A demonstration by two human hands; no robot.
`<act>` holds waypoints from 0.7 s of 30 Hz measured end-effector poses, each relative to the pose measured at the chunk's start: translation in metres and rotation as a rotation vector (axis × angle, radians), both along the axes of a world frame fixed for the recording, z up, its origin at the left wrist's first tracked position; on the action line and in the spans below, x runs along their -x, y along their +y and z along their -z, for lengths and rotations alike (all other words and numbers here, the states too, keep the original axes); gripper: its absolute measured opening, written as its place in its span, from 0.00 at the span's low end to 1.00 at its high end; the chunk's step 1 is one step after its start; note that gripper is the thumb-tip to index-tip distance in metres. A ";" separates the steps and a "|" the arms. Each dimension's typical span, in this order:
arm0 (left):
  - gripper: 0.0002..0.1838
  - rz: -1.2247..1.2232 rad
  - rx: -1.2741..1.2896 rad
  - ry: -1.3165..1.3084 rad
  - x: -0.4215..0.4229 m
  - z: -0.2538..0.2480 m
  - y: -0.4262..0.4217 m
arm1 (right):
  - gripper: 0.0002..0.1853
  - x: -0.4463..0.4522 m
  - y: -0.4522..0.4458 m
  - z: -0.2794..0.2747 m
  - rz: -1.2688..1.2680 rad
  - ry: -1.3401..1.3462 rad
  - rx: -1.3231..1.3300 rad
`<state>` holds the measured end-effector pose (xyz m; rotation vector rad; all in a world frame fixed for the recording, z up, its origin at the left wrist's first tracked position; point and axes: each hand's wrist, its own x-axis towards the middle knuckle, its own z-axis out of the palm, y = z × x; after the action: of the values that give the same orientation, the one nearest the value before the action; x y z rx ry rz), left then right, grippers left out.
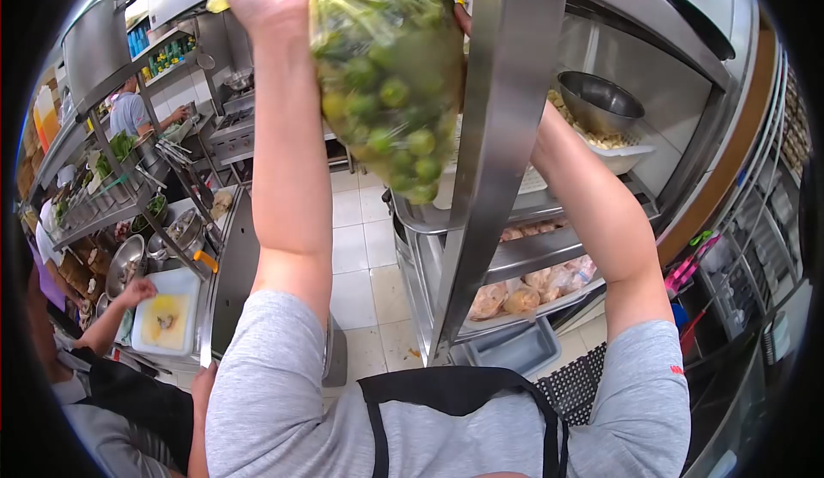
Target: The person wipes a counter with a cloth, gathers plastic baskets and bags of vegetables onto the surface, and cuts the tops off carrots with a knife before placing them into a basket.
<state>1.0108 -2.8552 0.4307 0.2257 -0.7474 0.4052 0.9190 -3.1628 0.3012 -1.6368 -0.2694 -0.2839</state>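
Note:
My left hand (262, 2) is closed round the gathered top of a yellow-tinted clear plastic bag (386, 92) at the top of the view. Small round green fruits fill the bag, which hangs beside a metal rack post (506, 135). My right arm reaches behind that post. Of my right hand (463, 21) only a bit of finger shows by the bag's right edge; the rest is hidden by the post and the bag, so its grip cannot be made out.
On the rack, a dark metal bowl (601, 100) rests over a white basket (622, 159), with bagged meat (532, 293) below. At left, a co-worker's hand (137, 292) is over a white cutting board (166, 313). Another person (129, 113) stands farther back. Tiled floor (352, 263) lies between.

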 end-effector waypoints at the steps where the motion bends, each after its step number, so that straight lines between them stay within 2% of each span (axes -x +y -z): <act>1: 0.06 0.062 0.009 0.046 -0.008 -0.001 -0.010 | 0.22 -0.004 -0.005 -0.001 0.043 -0.024 0.028; 2: 0.06 0.065 0.005 0.049 -0.009 0.000 -0.025 | 0.22 -0.008 -0.009 -0.004 0.086 -0.051 0.060; 4: 0.08 0.246 0.084 0.049 -0.010 0.003 -0.056 | 0.22 -0.016 -0.017 -0.006 0.158 -0.088 0.120; 8: 0.08 0.302 0.019 0.094 -0.008 0.007 -0.084 | 0.21 -0.026 -0.028 -0.008 0.265 -0.142 0.240; 11: 0.05 0.447 0.017 0.172 -0.003 0.020 -0.106 | 0.20 -0.027 -0.041 -0.006 0.331 -0.173 0.314; 13: 0.04 0.548 -0.073 0.001 -0.022 0.038 -0.119 | 0.20 -0.025 -0.051 -0.007 0.370 -0.193 0.366; 15: 0.09 0.549 -0.268 -0.054 -0.039 0.058 -0.138 | 0.20 -0.020 -0.066 -0.008 0.408 -0.213 0.419; 16: 0.08 0.567 -0.393 0.020 -0.019 0.066 -0.141 | 0.19 -0.016 -0.074 -0.009 0.423 -0.227 0.445; 17: 0.12 0.586 -0.514 0.102 0.002 0.076 -0.143 | 0.19 -0.012 -0.081 -0.009 0.439 -0.233 0.474; 19: 0.11 0.206 -1.214 0.277 -0.019 0.094 -0.153 | 0.19 -0.003 -0.094 -0.010 0.456 -0.250 0.525; 20: 0.12 -0.050 -1.658 -0.015 -0.045 0.105 -0.160 | 0.19 0.003 -0.100 -0.012 0.464 -0.258 0.550; 21: 0.14 -0.325 -1.935 -0.133 -0.042 0.109 -0.158 | 0.19 0.012 -0.106 -0.011 0.473 -0.266 0.577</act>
<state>1.0531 -3.0135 0.3216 2.1614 -1.0209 -0.1459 0.9071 -3.2689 0.3125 -2.2290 -0.1667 -0.8480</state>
